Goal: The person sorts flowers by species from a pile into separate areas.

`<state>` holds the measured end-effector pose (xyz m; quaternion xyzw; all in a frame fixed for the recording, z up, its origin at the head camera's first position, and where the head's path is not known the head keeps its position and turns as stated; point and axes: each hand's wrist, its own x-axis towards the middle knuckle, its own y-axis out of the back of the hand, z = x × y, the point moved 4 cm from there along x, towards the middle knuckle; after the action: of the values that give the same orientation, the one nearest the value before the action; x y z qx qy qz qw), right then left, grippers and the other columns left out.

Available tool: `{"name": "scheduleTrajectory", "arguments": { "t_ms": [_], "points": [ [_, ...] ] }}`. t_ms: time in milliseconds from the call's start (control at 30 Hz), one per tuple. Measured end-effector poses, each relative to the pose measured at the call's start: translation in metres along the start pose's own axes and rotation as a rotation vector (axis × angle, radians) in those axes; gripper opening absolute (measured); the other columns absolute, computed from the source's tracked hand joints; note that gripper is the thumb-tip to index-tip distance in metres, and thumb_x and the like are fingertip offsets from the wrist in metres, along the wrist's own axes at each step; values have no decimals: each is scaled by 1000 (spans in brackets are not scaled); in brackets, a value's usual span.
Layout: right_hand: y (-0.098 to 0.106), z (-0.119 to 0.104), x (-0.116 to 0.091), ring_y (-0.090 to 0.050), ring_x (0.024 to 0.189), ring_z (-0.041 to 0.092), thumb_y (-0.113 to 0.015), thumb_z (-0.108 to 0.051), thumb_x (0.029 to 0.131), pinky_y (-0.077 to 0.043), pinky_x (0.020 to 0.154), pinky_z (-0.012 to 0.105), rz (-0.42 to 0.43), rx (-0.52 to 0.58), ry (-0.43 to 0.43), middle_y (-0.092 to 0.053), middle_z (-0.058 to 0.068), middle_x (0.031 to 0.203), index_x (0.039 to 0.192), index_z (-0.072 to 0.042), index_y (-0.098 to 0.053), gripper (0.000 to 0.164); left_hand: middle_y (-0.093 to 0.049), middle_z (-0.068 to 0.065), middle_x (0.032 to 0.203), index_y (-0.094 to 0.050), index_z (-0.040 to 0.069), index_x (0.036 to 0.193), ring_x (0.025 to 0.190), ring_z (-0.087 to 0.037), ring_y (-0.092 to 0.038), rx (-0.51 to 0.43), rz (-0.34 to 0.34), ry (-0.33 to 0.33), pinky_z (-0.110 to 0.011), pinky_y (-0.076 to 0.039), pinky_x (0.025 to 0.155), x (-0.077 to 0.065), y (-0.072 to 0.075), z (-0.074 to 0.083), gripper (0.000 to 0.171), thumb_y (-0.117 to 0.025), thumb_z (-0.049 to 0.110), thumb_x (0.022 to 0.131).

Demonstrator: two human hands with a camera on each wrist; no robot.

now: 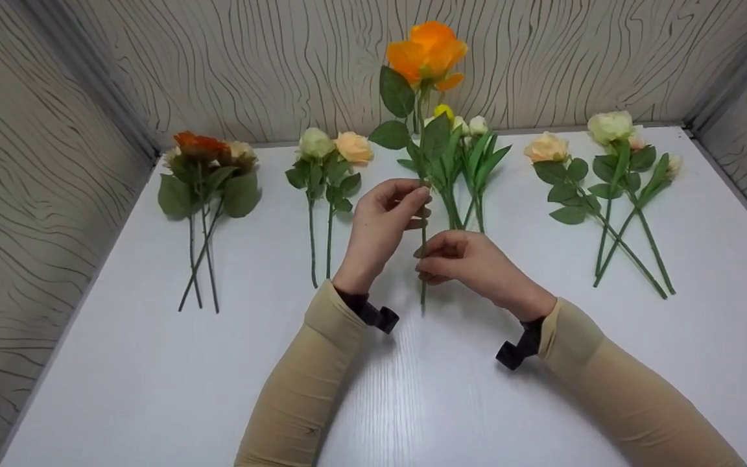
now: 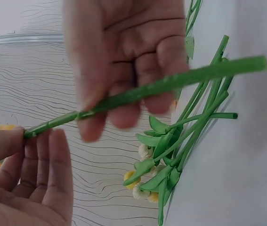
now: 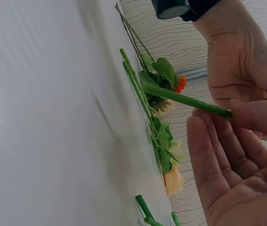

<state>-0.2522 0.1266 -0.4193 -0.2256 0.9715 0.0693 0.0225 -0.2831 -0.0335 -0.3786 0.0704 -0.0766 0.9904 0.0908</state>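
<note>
An orange artificial rose [image 1: 426, 53] with dark green leaves stands upright between my two hands, its bloom at the top. My left hand [image 1: 388, 217] pinches the stem [image 2: 138, 94] below the leaves, between thumb and fingers. Lower down, my right hand [image 1: 461, 263] pinches the same stem near its bottom, thumb against fingertips. The cut end sticks out past the right fingers, plain in both wrist views. Behind the hands lies a bunch of tulips [image 1: 477, 162] with white and yellow heads, partly hidden by the rose and the right hand.
On the white table [image 1: 153, 376], rust-orange flowers [image 1: 201, 146] with crossed stems lie at far left. Left of centre are a pale green rose [image 1: 316, 143] and a peach rose [image 1: 353, 148]. Several peach and cream flowers [image 1: 610, 126] lie at right. A wood-patterned wall [image 1: 250, 71] stands behind.
</note>
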Motion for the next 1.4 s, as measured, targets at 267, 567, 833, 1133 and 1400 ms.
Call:
{"name": "scheduleTrajectory", "arguments": {
  "t_ms": [267,567,833,1133,1400],
  "points": [
    [6,0,-2,-72,97,31,-75,-14,96,-61,82,41,63,9,-4,-71,25,107,115,3,-71,26,-70,-11,105,-71,6,119,96,-26,-71,26,-41,30,-37,-61,84,-3,-3,-2,24,-72,15,98],
    [6,0,0,-72,96,30,-75,-18,96,-61,82,41,58,-14,-10,-72,23,108,118,5,-70,32,-71,-12,101,-70,2,117,92,-26,-72,48,-25,32,-36,-61,82,-3,-1,-4,23,-73,10,97],
    [12,0,-1,-70,102,34,-69,-36,100,-61,83,41,60,-40,-45,-69,24,118,126,-7,-69,40,-70,-16,106,-69,0,119,95,-24,-71,153,11,83,-34,-60,84,2,34,3,23,-71,10,98],
    [17,1,1,-70,101,32,-66,-31,102,-61,83,39,64,-19,-26,-67,26,117,124,-2,-68,37,-68,-12,109,-69,0,125,96,-23,-68,445,85,226,-42,-58,89,19,105,-1,28,-68,12,100],
    [14,1,1,-69,100,33,-67,-30,102,-61,83,40,53,7,-28,-66,29,117,123,1,-68,37,-67,-13,110,-70,-1,124,93,-23,-64,596,73,331,-42,-57,87,29,123,-23,26,-64,10,101]
  ]
}}
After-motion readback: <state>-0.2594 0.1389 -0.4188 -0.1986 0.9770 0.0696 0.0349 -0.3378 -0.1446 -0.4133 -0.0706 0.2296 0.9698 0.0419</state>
